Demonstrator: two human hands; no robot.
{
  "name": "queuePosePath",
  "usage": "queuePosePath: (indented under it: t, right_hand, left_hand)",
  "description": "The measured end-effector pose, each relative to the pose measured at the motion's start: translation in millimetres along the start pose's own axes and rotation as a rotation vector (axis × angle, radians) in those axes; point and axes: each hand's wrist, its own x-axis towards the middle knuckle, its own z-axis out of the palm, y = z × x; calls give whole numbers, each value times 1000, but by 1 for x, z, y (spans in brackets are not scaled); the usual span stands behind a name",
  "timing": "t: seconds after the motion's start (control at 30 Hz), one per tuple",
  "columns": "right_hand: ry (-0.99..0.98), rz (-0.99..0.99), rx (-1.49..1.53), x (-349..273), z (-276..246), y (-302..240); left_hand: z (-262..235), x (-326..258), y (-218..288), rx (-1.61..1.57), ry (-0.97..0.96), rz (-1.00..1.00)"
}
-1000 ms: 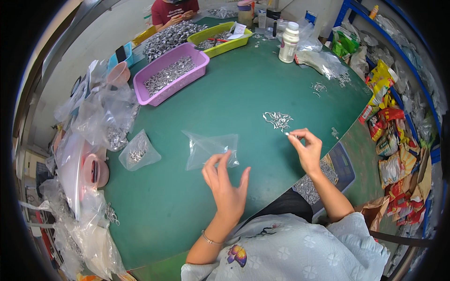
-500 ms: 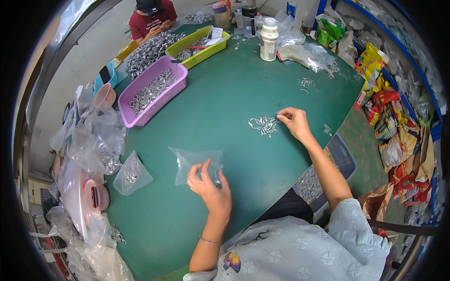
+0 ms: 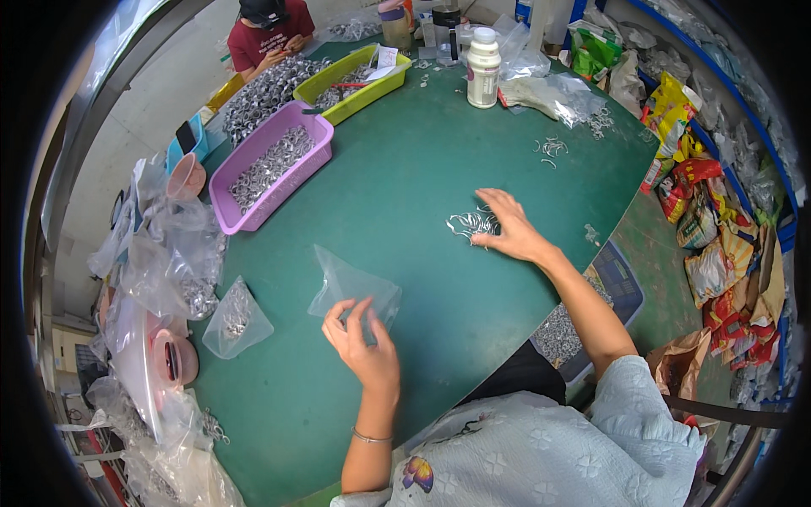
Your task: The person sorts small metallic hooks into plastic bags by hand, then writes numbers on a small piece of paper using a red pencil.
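Observation:
My right hand (image 3: 515, 232) reaches over a small pile of thin, curved silvery metal pieces (image 3: 470, 224) on the green table. Its fingers and thumb are spread apart around the pile's right side, partly hiding it. My left hand (image 3: 365, 351), with curled fingers, holds the near edge of a clear plastic bag (image 3: 351, 283) tilted above the table. How the fingertips grip the film is hard to make out. To the left of that hand lies another clear bag (image 3: 238, 321) with a few metal pieces inside.
A purple basket (image 3: 272, 203) and a yellow-green basket (image 3: 363, 100) hold metal parts, beside a heap of rings (image 3: 270, 93). A person (image 3: 269, 38) works at the far left. A white bottle (image 3: 483, 72) stands at the back. Loose pieces (image 3: 552, 149) lie far right.
My right hand has gone from a pinch at the pile's edge to spread fingers over it. My left hand has shifted slightly left, and the bag has tilted with it.

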Motion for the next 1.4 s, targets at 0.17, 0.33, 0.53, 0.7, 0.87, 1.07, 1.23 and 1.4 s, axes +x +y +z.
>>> queuePosePath:
  t: [0.17, 0.33, 0.53, 0.7, 0.87, 1.07, 1.23, 1.4]
  right_hand:
    - [-115, -170, -141, -2, 18, -16]
    - [-93, -148, -92, -2, 20, -35]
    - [-6, -240, -225, -4, 37, -33]
    - [25, -126, -69, -7, 26, -34]
    - [68, 142, 574, 4, 24, -36]
    - [-17, 328, 1087, -32, 17, -85]
    - [132, -164, 447, -63, 19, -104]
    - [278, -299, 172, -62, 10, -111]
  left_hand:
    - [-6, 2, 1, -14, 53, 6]
    - [-13, 1, -1, -36, 82, 18]
    - [-25, -2, 3, 140, -136, 44]
    - [-63, -11, 55, 232, -528, 87]
    - [-28, -58, 56, -1226, -993, -613]
    - [81, -46, 39, -1942, -548, -1633]
    - [106, -45, 30, -2014, -463, -1246]
    - [114, -43, 36, -1922, -347, -1379]
